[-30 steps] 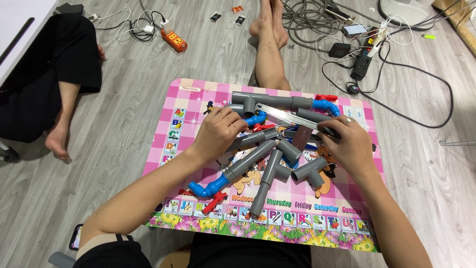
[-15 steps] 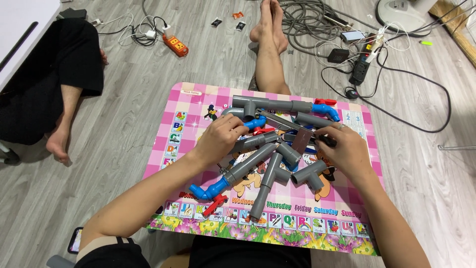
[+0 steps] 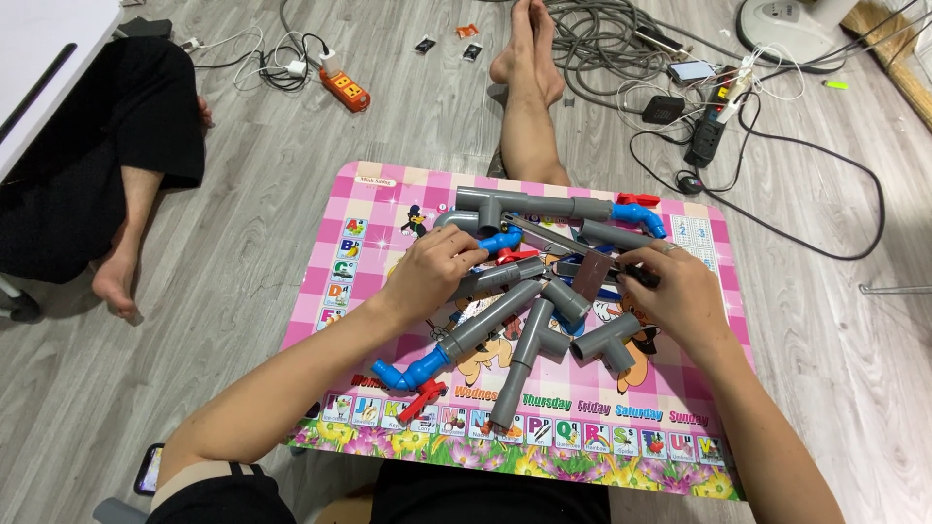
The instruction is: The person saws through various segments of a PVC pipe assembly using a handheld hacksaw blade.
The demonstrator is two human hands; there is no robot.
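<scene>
Far left, at 9 o'clock, another person's bare foot point(image 3: 115, 287) rests on the grey wood floor point(image 3: 252, 223), well apart from the work. At 11 o'clock lies an orange power strip point(image 3: 346, 88).

Next comes the pink checked play mat w/ letters & pictures point(image 3: 374, 209). On it, at 7 o'clock, a long grey plastic pipe w/ a blue elbow end point(image 3: 456, 345) lies flat, and a small red valve handle point(image 3: 421, 400) sits just beside the blue end.

The left hand point(image 3: 432, 275) is curled over the pile of grey plastic pipes point(image 3: 529, 320) in the middle. Its fingers are bent and closed on a grey pipe by a small blue plastic joint point(image 3: 501, 240).

The right hand point(image 3: 684, 296), at 3 o'clock, has fingers pinched shut on a dark thin tool handle point(image 3: 636, 277). A long metal blade point(image 3: 553, 238) runs up to 11 o'clock.

To do this well, I think: hold the pipe still w/ the left hand, keep those fingers away from the blade, & move the tool slow & straight.
</scene>
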